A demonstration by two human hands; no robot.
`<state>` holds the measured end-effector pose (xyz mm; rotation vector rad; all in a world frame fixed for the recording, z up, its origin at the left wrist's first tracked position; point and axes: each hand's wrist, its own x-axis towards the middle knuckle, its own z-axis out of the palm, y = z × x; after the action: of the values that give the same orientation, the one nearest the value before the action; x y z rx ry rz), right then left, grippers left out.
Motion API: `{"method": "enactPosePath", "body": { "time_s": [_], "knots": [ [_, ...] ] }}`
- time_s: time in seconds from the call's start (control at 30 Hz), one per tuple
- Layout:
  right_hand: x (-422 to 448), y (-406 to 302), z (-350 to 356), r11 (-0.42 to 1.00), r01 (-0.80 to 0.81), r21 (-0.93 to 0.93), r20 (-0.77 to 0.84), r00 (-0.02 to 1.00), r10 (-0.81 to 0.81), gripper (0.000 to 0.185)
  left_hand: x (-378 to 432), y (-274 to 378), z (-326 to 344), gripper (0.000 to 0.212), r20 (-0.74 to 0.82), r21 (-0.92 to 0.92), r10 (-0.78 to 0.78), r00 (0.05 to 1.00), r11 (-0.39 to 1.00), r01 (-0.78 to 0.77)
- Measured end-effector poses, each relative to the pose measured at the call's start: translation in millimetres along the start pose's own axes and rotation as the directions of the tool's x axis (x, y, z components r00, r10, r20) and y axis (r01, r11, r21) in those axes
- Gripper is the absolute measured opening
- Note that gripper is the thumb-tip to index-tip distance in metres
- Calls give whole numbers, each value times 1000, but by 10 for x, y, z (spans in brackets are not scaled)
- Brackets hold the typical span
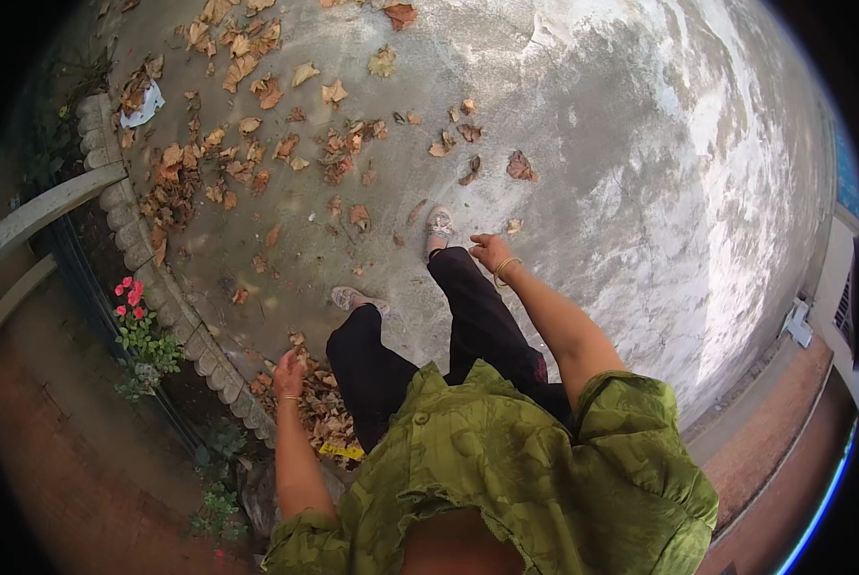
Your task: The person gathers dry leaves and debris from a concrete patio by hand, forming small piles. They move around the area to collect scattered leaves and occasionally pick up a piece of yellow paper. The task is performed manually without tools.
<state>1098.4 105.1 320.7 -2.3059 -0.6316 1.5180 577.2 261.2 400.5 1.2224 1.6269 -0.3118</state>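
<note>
My right hand (490, 251) hangs in front of my right knee, above the concrete ground (429, 316). Its fingers are loosely bent and apart, with nothing in them, and a bracelet (506, 271) circles the wrist. My left hand (289, 374) is out at my left side, over a heap of dry brown leaves (325, 410) along the border edging. Its fingers are slightly curled, and I see no object in them. Both of my patterned shoes (439, 223) are on the concrete, the right one farther forward. Dry fallen leaves (240, 171) lie scattered ahead and to the left.
Scalloped edging (162, 287) runs along the left, beside a bush with pink flowers (138, 338) and a pale curved rail (48, 215). A white scrap (143, 106) lies among leaves, and a yellow strip (342, 451) is near my left leg. At right is a grey metal object (798, 323).
</note>
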Motion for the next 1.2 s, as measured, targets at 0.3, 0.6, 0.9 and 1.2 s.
{"method": "enactPosePath", "body": {
  "time_s": [0.3, 0.6, 0.9, 1.2],
  "knots": [
    [303, 949, -290, 970, -174, 167, -74, 979, 189, 40, 1077, 1761, 572, 44, 197, 158, 198, 960, 960, -230],
    [349, 1691, 53, 865, -306, 397, -137, 912, 386, 40, 2279, 2202, 1151, 38, 371, 264, 292, 881, 877, -402],
    [861, 2628, 688, 614, -522, 592, -57, 732, 679, 48, 3404, 1622, 1617, 24, 358, -115, -80, 930, 985, 129],
    [1970, 3537, 1352, 88, -404, 910, 61, 341, 938, 87, 4228, 935, 2146, 16, 267, 120, -70, 961, 992, 39]
  ]
}}
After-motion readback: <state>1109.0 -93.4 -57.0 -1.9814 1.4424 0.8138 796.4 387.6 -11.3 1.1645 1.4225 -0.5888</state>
